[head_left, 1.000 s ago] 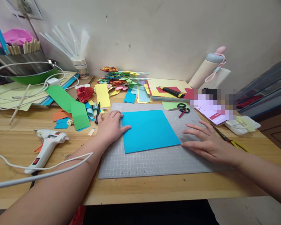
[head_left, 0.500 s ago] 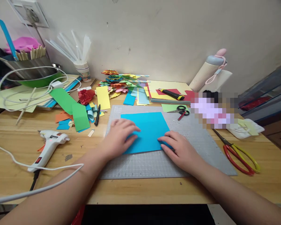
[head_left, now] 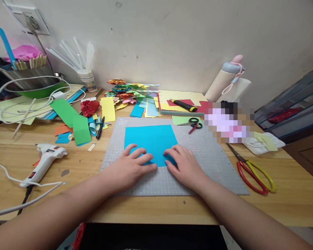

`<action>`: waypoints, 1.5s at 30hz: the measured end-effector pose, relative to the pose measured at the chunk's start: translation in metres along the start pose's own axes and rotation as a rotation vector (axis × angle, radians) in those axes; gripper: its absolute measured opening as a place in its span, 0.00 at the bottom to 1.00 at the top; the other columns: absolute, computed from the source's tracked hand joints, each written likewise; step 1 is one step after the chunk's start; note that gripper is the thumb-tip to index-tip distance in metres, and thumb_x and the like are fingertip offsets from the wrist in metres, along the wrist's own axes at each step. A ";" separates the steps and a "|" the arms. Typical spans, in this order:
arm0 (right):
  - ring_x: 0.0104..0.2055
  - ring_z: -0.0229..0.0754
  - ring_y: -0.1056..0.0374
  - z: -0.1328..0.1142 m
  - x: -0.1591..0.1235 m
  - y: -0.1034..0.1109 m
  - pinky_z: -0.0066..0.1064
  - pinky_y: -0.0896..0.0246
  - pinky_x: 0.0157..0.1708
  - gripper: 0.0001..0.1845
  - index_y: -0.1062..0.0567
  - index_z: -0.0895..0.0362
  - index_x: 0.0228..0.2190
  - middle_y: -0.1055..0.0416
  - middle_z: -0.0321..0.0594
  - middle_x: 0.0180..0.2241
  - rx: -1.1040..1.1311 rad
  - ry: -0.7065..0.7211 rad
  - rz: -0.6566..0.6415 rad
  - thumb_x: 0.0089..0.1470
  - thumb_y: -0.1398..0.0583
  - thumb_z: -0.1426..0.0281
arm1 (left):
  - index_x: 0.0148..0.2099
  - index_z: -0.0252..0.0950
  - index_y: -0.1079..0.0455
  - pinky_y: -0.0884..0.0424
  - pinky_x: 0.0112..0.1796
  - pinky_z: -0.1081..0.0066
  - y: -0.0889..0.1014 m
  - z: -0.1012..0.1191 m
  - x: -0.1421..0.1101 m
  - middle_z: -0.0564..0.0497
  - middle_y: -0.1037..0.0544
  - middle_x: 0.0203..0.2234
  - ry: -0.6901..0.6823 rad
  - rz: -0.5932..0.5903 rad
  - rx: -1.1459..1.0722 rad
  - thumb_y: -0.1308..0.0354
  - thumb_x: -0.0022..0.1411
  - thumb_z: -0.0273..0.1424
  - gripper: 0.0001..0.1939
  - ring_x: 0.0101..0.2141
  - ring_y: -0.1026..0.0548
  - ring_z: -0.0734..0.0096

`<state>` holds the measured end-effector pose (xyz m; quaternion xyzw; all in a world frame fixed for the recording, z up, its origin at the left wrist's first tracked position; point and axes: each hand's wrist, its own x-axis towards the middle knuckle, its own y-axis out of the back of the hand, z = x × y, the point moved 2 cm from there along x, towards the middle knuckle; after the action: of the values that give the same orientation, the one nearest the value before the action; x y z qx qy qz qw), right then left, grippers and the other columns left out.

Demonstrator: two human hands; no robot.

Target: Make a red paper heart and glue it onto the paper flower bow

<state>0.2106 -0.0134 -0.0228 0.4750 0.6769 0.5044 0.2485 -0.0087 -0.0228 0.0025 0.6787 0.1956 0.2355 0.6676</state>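
A flat sheet of blue paper [head_left: 151,140] lies on the grey cutting mat [head_left: 211,173]. Over its near left part my left hand [head_left: 130,168] rests with fingers spread, the tips on the paper. My right hand [head_left: 184,163] is at the sheet's near right corner, fingers bent and apart, fingertips touching the paper. Whether its thumb is under the corner cannot be made out. Neither hand is closed on anything. Small black scissors [head_left: 193,123] and a red-capped pen-like piece lie on the mat's far right part.
Left on the wooden table are a white glue gun [head_left: 45,163], its cables, a black pen [head_left: 100,127] and green paper strips [head_left: 80,128]. Large red-and-yellow-handled scissors [head_left: 250,173] lie right. Behind are a utility knife [head_left: 184,105], paper flowers [head_left: 130,88] and a bottle [head_left: 224,76].
My left hand has come from the sheet's far left edge to its near edge. The right hand has moved left onto the near right corner. The view has shifted slightly.
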 end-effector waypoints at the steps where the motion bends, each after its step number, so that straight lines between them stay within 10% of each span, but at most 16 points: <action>1: 0.43 0.48 0.36 0.000 0.000 0.000 0.41 0.43 0.41 0.10 0.30 0.51 0.43 0.34 0.42 0.42 -0.003 0.000 0.004 0.58 0.46 0.68 | 0.55 0.51 0.36 0.56 0.57 0.51 0.000 0.000 -0.001 0.53 0.29 0.49 -0.006 -0.006 0.015 0.53 0.67 0.27 0.18 0.53 0.38 0.58; 45: 0.46 0.50 0.38 0.000 0.004 0.006 0.41 0.46 0.43 0.13 0.33 0.52 0.46 0.34 0.43 0.44 -0.088 0.046 -0.128 0.61 0.50 0.66 | 0.54 0.54 0.33 0.55 0.59 0.53 0.033 -0.017 -0.084 0.54 0.27 0.40 0.166 -0.089 0.141 0.52 0.57 0.17 0.29 0.47 0.33 0.62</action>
<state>0.2114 -0.0093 -0.0167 0.4076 0.6886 0.5275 0.2852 -0.0888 -0.0587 0.0302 0.6927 0.2964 0.2467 0.6096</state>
